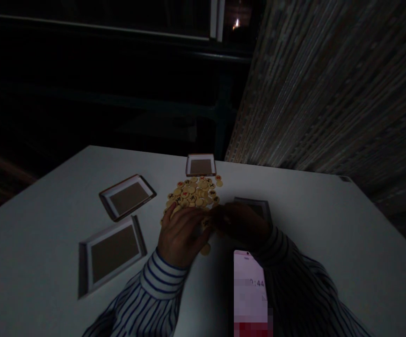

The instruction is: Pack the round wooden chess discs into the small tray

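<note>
Tabletop (315,210): left hand (179,234) and right hand (243,222) (shadowed) meet over discs (193,198).

Both forearms (143,304), in blue-and-white striped, cuffed sleeves (164,278), reach forward and converge; the bare left hand (180,236), back upward, extends its fingers (187,216) toward the bare, shadowed right hand (243,223).

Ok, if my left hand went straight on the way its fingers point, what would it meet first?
Most likely the right hand. The left hand has its fingers aimed across at it, beside the pieces. It's too dark to tell whether they already touch.
</note>
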Demonstrator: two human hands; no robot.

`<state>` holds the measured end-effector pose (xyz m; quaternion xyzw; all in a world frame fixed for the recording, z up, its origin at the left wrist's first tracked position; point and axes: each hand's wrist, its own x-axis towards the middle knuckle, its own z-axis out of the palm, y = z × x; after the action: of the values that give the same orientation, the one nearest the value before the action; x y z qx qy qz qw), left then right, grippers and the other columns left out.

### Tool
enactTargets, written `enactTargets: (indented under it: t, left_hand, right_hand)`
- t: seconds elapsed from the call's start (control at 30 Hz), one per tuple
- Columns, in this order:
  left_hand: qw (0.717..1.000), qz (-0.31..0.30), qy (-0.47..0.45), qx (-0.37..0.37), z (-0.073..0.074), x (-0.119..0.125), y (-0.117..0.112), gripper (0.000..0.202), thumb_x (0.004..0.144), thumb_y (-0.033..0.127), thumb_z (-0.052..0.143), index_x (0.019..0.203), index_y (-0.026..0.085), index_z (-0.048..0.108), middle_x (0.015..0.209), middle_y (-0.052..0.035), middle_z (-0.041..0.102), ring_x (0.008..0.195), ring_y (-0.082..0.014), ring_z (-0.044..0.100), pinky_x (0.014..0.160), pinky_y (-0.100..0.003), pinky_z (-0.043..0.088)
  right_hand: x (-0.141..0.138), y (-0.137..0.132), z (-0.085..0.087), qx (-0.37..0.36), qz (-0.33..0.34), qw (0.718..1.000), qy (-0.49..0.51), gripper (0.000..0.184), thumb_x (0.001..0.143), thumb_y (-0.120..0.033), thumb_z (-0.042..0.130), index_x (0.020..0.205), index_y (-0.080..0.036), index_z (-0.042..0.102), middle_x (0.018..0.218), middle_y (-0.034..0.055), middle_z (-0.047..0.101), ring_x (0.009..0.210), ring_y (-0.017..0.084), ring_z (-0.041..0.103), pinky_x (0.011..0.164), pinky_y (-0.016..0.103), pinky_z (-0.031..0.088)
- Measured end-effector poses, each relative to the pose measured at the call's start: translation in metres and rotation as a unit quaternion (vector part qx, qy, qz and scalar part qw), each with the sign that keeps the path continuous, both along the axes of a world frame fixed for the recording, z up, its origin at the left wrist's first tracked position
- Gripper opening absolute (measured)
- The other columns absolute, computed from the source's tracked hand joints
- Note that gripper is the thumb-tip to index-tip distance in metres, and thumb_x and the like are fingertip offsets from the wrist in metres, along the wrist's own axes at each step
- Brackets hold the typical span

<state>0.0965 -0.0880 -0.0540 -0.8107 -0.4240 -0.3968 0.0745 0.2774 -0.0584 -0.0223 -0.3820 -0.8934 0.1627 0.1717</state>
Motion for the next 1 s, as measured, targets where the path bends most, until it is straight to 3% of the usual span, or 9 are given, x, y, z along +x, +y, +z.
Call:
enactTargets:
  t: [0.17,0.33,0.43,0.53,0.73,1.0]
  left_hand:
    - [1.000,-0.007,-0.020,-0.022,-0.001,0.001,-0.001,0.022,0.072,0.027,0.061,0.092,0.018,0.062,0.090,-0.0049,0.068,0.089,-0.0195,0.061,0.098,-0.046,0.032]
    - [0.983,-0.009,-0.124,-0.135,-0.003,0.007,-0.004,0.019,0.078,0.026,0.053,0.091,0.019,0.064,0.091,-0.0051,0.068,0.088,-0.0182,0.061,0.090,-0.039,0.042]
    - [0.943,0.016,-0.229,-0.241,-0.003,0.012,-0.005,0.019,0.078,0.029,0.052,0.087,0.019,0.066,0.087,-0.0047,0.069,0.083,-0.0173,0.062,0.080,-0.032,0.048]
    - [0.884,0.035,-0.324,-0.335,-0.002,0.017,-0.005,0.021,0.072,0.034,0.058,0.083,0.019,0.068,0.082,-0.0042,0.070,0.078,-0.0179,0.064,0.076,-0.030,0.050]
    - [0.785,0.020,-0.453,-0.422,0.005,0.025,-0.002,0.030,0.060,0.039,0.068,0.079,0.015,0.068,0.074,-0.0063,0.070,0.068,-0.0183,0.065,0.063,-0.028,0.052]
    - [0.747,0.014,-0.497,-0.441,0.013,0.031,0.000,0.035,0.057,0.039,0.071,0.082,0.015,0.068,0.077,-0.0065,0.070,0.071,-0.0180,0.065,0.068,-0.028,0.052]
  right_hand:
    - [0.001,-0.002,0.006,-0.015,0.000,1.000,0.014,0.020,0.083,-0.021,0.047,0.095,-0.017,0.062,0.081,0.0034,0.068,0.070,0.012,0.061,0.062,0.022,0.042]
    - [0.005,-0.002,0.009,-0.010,-0.006,1.000,0.027,0.018,0.083,-0.023,0.048,0.091,-0.019,0.063,0.078,0.0024,0.068,0.070,0.012,0.061,0.063,0.022,0.042]
    - [0.007,-0.001,0.009,0.002,-0.017,1.000,0.025,0.019,0.083,-0.025,0.048,0.093,-0.019,0.064,0.079,0.0031,0.068,0.071,0.013,0.062,0.063,0.023,0.042]
    - [0.008,0.000,0.008,0.003,-0.019,1.000,0.021,0.020,0.083,-0.023,0.048,0.095,-0.021,0.064,0.082,0.0028,0.068,0.075,0.013,0.062,0.065,0.024,0.043]
    - [0.009,-0.002,0.009,0.019,-0.060,0.998,0.021,0.021,0.085,-0.027,0.047,0.095,-0.021,0.064,0.086,0.0045,0.069,0.079,0.014,0.063,0.070,0.026,0.045]
    - [0.017,-0.006,0.014,0.036,-0.067,0.996,0.043,0.023,0.086,-0.026,0.044,0.097,-0.021,0.064,0.083,0.0038,0.068,0.072,0.013,0.062,0.065,0.024,0.044]
